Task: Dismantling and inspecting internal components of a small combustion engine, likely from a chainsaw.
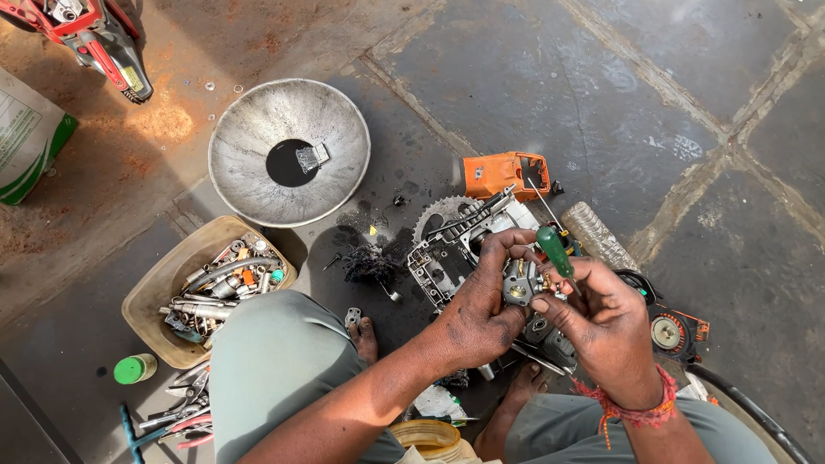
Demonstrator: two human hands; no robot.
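Left hand (481, 314): I pinch a small grey metal carburettor (519, 283).
Right hand (606, 322): I grip a green-handled screwdriver (554, 249), its tip at it.

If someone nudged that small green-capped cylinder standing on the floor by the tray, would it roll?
The small green-capped cylinder stands upright, so a light push would probably slide or tip it. Once on its round side it would likely roll. It looks small and plastic, so probably light.

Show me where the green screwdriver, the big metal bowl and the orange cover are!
Green screwdriver (554, 250), head view, on its green handle.
Big metal bowl (258, 120), head view, on its bare inner wall.
Orange cover (498, 174), head view, on its flat orange face.
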